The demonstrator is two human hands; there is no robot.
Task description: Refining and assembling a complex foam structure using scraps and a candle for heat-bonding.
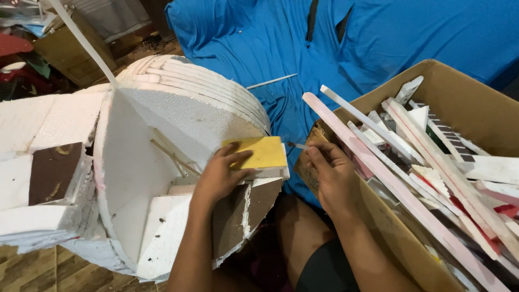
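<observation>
My left hand (219, 176) rests on a yellow-faced foam block (258, 153), fingers spread over its near edge, pressing it against a large white foam structure (162, 135) made of curved stacked layers. My right hand (332, 176) is closed around a thin blade-like tool (297, 145) whose tip points at the right end of the yellow block. A brown-faced foam piece (243, 213) sits just under the left hand.
A cardboard box (476, 103) on the right is full of white and pink foam strips (411, 189) and offcuts. Blue cloth (281, 48) covers the floor behind. More white foam blocks (38, 178) with a brown panel lie at left. A thin stick (273, 81) lies on the cloth.
</observation>
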